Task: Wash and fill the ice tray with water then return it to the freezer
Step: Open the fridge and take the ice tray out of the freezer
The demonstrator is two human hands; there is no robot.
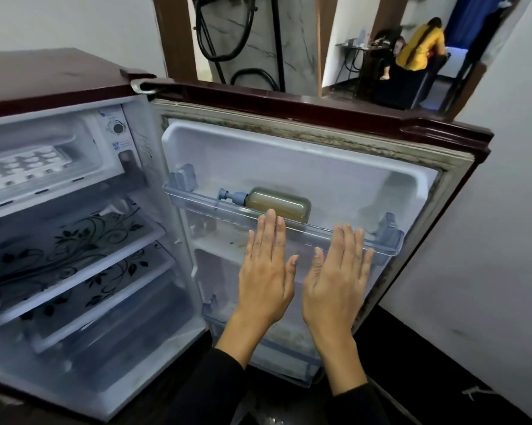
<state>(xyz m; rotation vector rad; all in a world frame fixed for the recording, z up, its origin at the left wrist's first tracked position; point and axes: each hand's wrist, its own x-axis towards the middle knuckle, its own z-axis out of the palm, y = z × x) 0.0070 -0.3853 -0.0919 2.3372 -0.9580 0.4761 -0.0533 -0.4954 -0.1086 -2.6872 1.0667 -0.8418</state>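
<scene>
Both hands hover flat, fingers straight and together, holding nothing: the left hand (266, 271) and the right hand (335, 280) are raised side by side in front of the open fridge door (320, 167), black sleeves (215, 384) at the wrists. Behind the fingertips runs a clear door shelf (390, 240) with a pump bottle (273, 201) of yellowish liquid lying on its side in it. A grimy door seal (320, 133) edges the door. To the left, the white ice tray (22, 168) sits in the freezer compartment (43, 142) at the top of the maroon fridge (43, 78). A thermostat dial (116, 127) and small stickers beside it carry print too blurred to read. Below are glass shelves (74, 240) with a black floral pattern. White walls (504, 179) and dark floor (427, 348) surround it; through a doorway a person in yellow (421, 47) sits at a counter (356, 47).
</scene>
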